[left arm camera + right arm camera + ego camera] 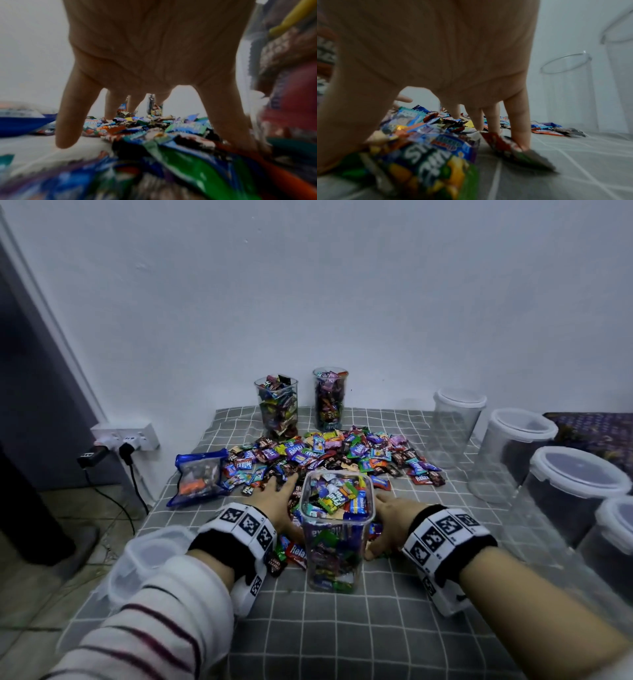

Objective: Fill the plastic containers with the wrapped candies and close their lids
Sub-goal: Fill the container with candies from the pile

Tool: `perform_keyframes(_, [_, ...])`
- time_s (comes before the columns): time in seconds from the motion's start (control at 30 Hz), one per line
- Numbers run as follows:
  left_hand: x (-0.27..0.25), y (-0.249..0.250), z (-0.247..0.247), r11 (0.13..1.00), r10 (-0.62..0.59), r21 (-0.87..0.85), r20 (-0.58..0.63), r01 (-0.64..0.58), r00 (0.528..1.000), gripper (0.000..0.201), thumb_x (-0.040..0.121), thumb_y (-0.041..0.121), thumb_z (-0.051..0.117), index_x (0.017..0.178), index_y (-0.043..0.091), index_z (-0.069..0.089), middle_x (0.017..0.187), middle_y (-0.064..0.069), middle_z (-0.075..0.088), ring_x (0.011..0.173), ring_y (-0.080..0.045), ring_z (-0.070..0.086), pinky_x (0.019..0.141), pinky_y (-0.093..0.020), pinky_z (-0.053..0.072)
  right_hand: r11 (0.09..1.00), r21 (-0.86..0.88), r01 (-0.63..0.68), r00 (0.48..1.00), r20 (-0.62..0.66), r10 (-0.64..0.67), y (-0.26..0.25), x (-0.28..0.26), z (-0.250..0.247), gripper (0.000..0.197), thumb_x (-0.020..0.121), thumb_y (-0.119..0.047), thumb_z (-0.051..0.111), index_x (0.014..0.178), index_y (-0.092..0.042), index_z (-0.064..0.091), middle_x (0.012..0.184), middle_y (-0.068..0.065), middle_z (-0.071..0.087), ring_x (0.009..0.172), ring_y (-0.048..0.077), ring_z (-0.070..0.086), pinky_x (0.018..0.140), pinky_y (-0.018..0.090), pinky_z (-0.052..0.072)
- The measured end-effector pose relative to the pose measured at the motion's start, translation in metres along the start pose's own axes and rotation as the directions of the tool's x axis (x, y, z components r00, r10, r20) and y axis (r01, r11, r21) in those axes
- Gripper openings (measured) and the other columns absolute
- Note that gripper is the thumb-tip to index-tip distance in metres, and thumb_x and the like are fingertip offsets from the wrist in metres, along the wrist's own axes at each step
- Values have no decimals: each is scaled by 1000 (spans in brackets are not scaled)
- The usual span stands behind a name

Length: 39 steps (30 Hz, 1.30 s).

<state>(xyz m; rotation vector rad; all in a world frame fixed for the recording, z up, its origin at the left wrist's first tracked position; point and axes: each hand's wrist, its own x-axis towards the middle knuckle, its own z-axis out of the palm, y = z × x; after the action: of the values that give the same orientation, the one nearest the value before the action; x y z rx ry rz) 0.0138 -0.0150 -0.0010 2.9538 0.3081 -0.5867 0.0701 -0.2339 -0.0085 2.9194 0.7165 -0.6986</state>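
Right now both hands lie flat on the candy pile (329, 453), one on each side of a square container (336, 529) full of candies near the front of the checked cloth (394, 642). The left hand (279, 501) and the right hand (390, 520) have their fingers (68, 121) spread wide and hold nothing. Two more filled containers (276, 405) stand at the back edge, none with a lid. Four empty lidded jars (457, 426) line the right edge. One blue bag (198, 474) lies by the left edge.
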Motion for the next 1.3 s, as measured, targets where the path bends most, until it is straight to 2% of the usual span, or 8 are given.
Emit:
perform_keyframes(0.13, [3, 0, 5, 992, 112, -62, 27, -110, 993, 99, 76, 60, 62, 148, 40, -3, 158, -9, 0, 141, -38, 22, 110, -52, 31, 999, 14, 39, 999, -8, -39, -4, -1, -1, 98, 68, -53, 76, 147, -29, 22, 149, -2, 33, 131, 24, 41, 105, 39, 39])
perform_keyframes(0.23, [-7, 10, 0, 987, 150, -67, 12, -149, 989, 57, 92, 36, 54, 142, 20, 33, 145, -16, 37, 125, -34, 46, 102, -44, 42, 997, -54, 60, 998, -25, -62, -10, -3, -3, 69, 77, -47, 71, 136, -26, 43, 135, 4, 50, 120, 25, 50, 99, 36, 44])
perform_keyframes(0.3, [-17, 20, -5, 989, 147, -4, 3, -147, 989, 38, 97, 24, 49, 131, 9, 46, 133, -17, 49, 118, -32, 51, 98, -38, 43, 993, -101, 56, 997, -48, -61, -14, -3, -2, 53, 81, -44, 67, 128, -22, 53, 128, 6, 56, 115, 25, 54, 95, 34, 46])
perform_keyframes(0.43, [-23, 24, -8, 988, 147, 53, -53, -144, 988, 39, 97, 22, 46, 133, 6, 47, 132, -16, 52, 118, -30, 52, 99, -37, 43, 991, -123, 44, 995, -82, -54, -18, 0, 2, 44, 86, -36, 64, 124, -17, 57, 125, 7, 58, 113, 25, 55, 95, 34, 47])
perform_keyframes(0.6, [-16, 21, -5, 987, 147, 79, -79, -141, 986, 27, 94, 23, 47, 107, 4, 62, 112, -14, 64, 101, -30, 59, 88, -37, 50, 996, -64, 55, 989, -136, -64, -16, 2, 4, 40, 89, -33, 60, 124, -16, 56, 125, 8, 58, 115, 26, 55, 96, 36, 47])
perform_keyframes(0.87, [-13, 15, -5, 984, 174, 67, -175, -164, 969, 32, 92, 19, 44, 120, 16, 60, 111, -13, 64, 104, -31, 58, 90, -39, 49, 996, -46, 73, 977, -199, -81, -15, 8, 5, 33, 94, -26, 52, 126, -20, 55, 127, 7, 58, 116, 25, 54, 96, 38, 48])
perform_keyframes(1.07, [-17, 13, -5, 985, 169, 23, -283, -170, 944, 30, 95, 32, 47, 121, 31, 61, 114, -8, 65, 110, -30, 57, 88, -34, 45, 997, 0, 77, 965, -250, -74, -13, 5, 3, 30, 95, -18, 47, 123, -18, 57, 126, 7, 59, 117, 24, 53, 97, 35, 46])
perform_keyframes(1.3, [-28, 16, -10, 979, 129, -99, -370, -177, 920, 32, 95, 24, 44, 122, 27, 61, 115, -6, 66, 106, -26, 58, 75, -25, 38, 994, 54, 98, 944, -320, -76, -11, 0, 2, 23, 93, -14, 45, 113, -13, 59, 119, 8, 62, 109, 25, 57, 90, 34, 48])
